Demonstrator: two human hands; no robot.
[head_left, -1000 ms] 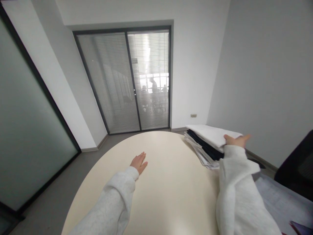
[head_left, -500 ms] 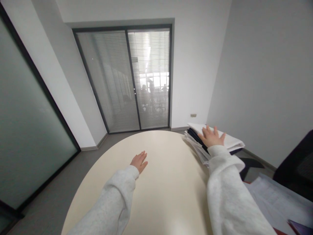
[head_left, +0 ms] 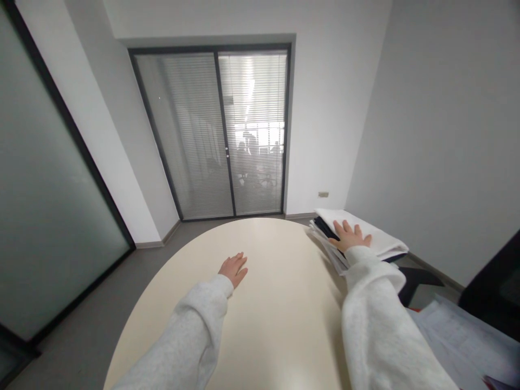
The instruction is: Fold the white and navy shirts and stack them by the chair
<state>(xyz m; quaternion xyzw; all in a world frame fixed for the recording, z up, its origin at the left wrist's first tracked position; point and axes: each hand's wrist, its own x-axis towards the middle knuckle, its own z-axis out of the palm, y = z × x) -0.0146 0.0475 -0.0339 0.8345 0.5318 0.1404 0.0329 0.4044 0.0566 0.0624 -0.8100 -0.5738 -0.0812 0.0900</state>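
Note:
My left hand (head_left: 233, 270) rests on the pale round table (head_left: 276, 319), palm down with its fingers stretched out. Nothing is in it. My right hand (head_left: 350, 237) lies spread on a folded white cloth (head_left: 379, 236), near its left edge, with the fingers extended and not gripping. Beneath the white cloth is a dark folded layer (head_left: 324, 226). Lower still are whitish, partly see-through sheets (head_left: 327, 248), perhaps plastic or paper. This stack sits at the table's far right edge and sticks out past it. My right sleeve hides part of its near side.
Loose printed papers (head_left: 467, 336) lie at the lower right. A black chair (head_left: 493, 287) stands beside them. Behind the table is a glass door with blinds (head_left: 207, 135), and a frosted glass panel (head_left: 52, 162) is on the left.
The view has shifted slightly. My right hand has slid a little toward me over the white cloth, and its fingers look flatter. My left hand stays in place on the table.

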